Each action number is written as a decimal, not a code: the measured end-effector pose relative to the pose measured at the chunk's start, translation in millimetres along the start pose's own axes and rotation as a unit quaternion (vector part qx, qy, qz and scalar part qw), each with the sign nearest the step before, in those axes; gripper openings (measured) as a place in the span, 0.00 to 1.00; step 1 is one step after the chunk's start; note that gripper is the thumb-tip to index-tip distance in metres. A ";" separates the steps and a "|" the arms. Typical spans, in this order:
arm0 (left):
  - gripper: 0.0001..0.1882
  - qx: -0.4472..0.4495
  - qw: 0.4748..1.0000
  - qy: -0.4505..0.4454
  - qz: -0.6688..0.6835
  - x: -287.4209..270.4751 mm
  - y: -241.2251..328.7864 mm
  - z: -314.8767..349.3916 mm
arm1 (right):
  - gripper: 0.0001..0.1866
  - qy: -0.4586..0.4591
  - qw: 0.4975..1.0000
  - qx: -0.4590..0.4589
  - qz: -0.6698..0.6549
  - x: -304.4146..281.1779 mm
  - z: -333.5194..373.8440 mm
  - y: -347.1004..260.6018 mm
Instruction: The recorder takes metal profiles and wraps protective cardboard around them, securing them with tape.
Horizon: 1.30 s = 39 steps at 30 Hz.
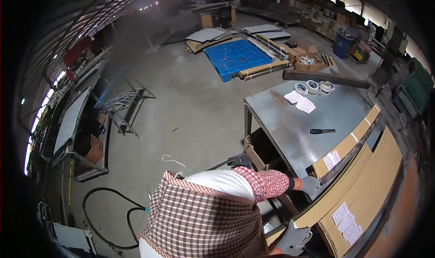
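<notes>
My left hand, in a grey glove with an orange cuff, reaches to the near corner of the metal table. It rests at the ends of the cardboard pieces; its finger shape is too small to make out. Closer to me, my right hand, gloved alike, is closed on a roll of tape beside the cardboard's near edge. A stack of long flat brown cardboard lies along the table, with several printed slips on top. A narrower cardboard strip carries more slips.
On the metal table are tape rolls, paper slips and a black hand tool. A blue pallet sits on the floor beyond. A black hose curls at left, near metal racks.
</notes>
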State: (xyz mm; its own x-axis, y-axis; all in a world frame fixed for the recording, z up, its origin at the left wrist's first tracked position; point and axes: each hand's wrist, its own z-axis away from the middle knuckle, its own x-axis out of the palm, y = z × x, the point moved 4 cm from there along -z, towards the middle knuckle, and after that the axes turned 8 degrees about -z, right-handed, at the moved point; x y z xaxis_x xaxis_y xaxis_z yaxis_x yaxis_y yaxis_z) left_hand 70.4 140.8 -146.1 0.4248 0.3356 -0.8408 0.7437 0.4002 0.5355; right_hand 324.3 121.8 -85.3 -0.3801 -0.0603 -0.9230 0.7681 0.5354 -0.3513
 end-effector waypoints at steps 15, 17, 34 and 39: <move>0.24 -0.211 0.967 0.089 -0.115 -7.0 7.3 -75.6 | 0.29 -0.045 0.993 -0.063 0.085 -79.0 -3.2 -62.7; 0.24 -0.209 0.967 0.006 -0.147 -14.3 24.9 -82.1 | 0.25 0.036 0.987 -0.124 0.097 -57.3 -1.1 -52.5; 0.10 0.061 0.988 0.141 -0.002 3.8 -16.0 -52.5 | 0.33 0.054 0.995 -0.056 -0.063 -47.4 3.0 -33.7; 0.08 0.064 0.966 0.206 -0.139 -41.1 -63.6 -28.2 | 0.44 -0.044 0.992 0.054 -0.103 2.3 -2.7 -9.1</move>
State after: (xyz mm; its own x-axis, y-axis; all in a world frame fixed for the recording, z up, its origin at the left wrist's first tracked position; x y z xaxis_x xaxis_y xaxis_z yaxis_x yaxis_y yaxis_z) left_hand -8.8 125.6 -143.3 -0.0233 0.5520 -0.8335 0.8690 0.4234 0.2561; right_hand 315.0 119.1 -83.8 -0.4923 -0.2356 -0.8379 0.7310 0.4106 -0.5450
